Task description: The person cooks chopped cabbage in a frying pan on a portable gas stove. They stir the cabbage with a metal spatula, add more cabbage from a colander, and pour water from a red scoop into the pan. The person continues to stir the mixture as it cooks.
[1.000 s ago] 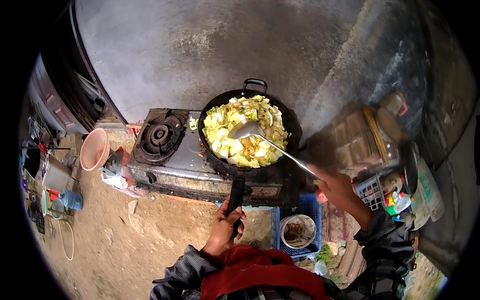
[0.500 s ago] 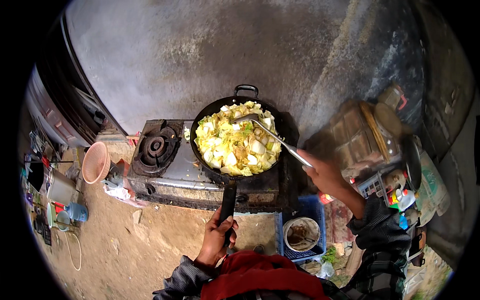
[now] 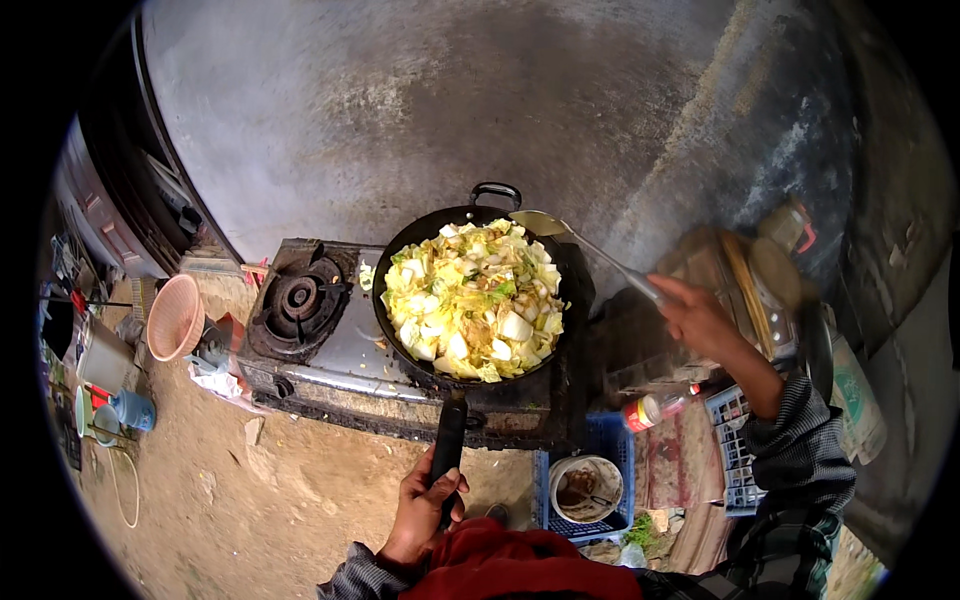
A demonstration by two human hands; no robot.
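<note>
A black wok (image 3: 392,333) full of chopped cabbage (image 3: 470,295) sits on the right side of a grimy two-burner gas stove (image 3: 345,390). My left hand (image 3: 428,508) is wrapped round the wok's long black handle (image 3: 451,435), which points toward me. In my right hand (image 3: 697,318) is the grip of a metal spatula (image 3: 610,258). Its blade is at the far right rim of the wok, beside the small loop handle (image 3: 496,190), at the edge of the cabbage. A few cabbage bits lie on the stove top left of the wok.
The left burner (image 3: 300,303) is bare. A grey wall (image 3: 420,110) rises behind the stove. Below its front right edge stands a blue crate (image 3: 622,440) with a dirty white bucket (image 3: 588,490). Bottles (image 3: 655,410) and another crate (image 3: 738,445) are at right; a pink basket (image 3: 175,318) is at left.
The spatula has lifted from the middle of the cabbage to the far right rim. My right hand moved right and slightly away from me. My left hand keeps its hold on the handle.
</note>
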